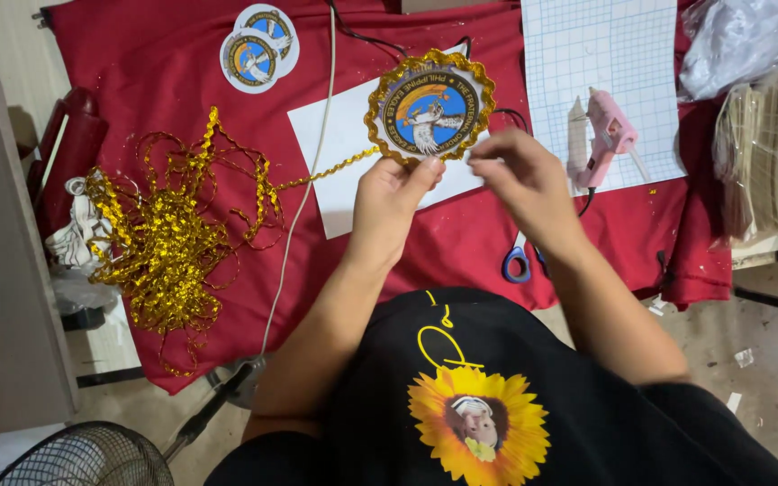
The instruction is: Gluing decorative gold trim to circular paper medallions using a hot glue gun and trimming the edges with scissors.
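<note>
Both hands meet at the lower edge of a round emblem (pixel 430 108), a blue disc with a bird picture and a gold wavy border. The left hand (pixel 389 202) pinches this lower edge from below, with the thumb on top of the border. The right hand (pixel 520 175) closes its fingertips on the border just beside the left thumb. The two hands are very near each other, almost touching.

The emblem lies over a white sheet (pixel 339 144) on the red cloth (pixel 461 243). From the emblem's left side a gold trim (pixel 326 169) runs away to a loose gold pile (pixel 159 238), well apart to the left. A pink glue gun (pixel 607 135) rests on grid paper (pixel 578 45), to the right of the emblem. Blue-handled scissors (pixel 517 261) lie below the emblem, partly hidden under the right wrist. Two more round stickers (pixel 258 45) lie up and left of the emblem.
</note>
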